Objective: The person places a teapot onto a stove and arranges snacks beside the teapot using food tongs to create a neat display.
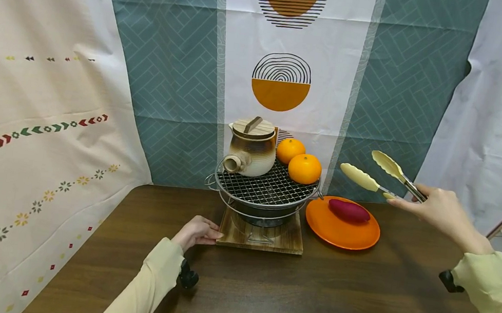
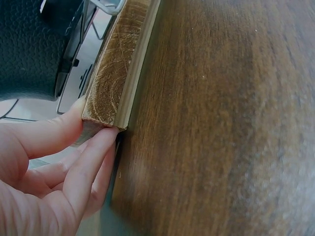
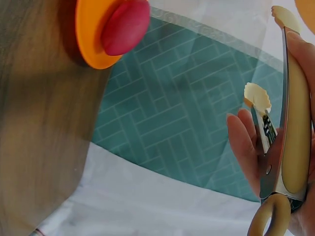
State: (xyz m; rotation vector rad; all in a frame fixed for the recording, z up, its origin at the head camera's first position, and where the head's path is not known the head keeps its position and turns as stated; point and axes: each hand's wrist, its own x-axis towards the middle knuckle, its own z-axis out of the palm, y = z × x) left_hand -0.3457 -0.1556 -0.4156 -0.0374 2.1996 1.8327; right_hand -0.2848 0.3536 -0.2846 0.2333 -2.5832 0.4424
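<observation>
My left hand (image 1: 197, 232) pinches the front left corner of a square wooden base (image 1: 232, 238), thumb on top and fingers at its lower edge in the left wrist view. On that base stands a small round grill (image 1: 264, 207) with a black wire mesh. A clay teapot (image 1: 257, 157) with a wooden lid and two oranges (image 1: 304, 169) sit on the mesh. My right hand (image 1: 442, 212) grips a pair of tongs (image 1: 408, 184), raised with their cream tips spread apart and nothing between them. Below the tips, a purple sweet potato (image 1: 349, 211) lies on an orange plate (image 1: 339, 236).
The brown wooden table (image 1: 254, 291) spreads in front of the grill. A patterned green and white cloth (image 1: 173, 65) hangs right behind it. More cloth hangs at the left (image 1: 26, 126) and right sides. Wire handles stick out from the grill's rim.
</observation>
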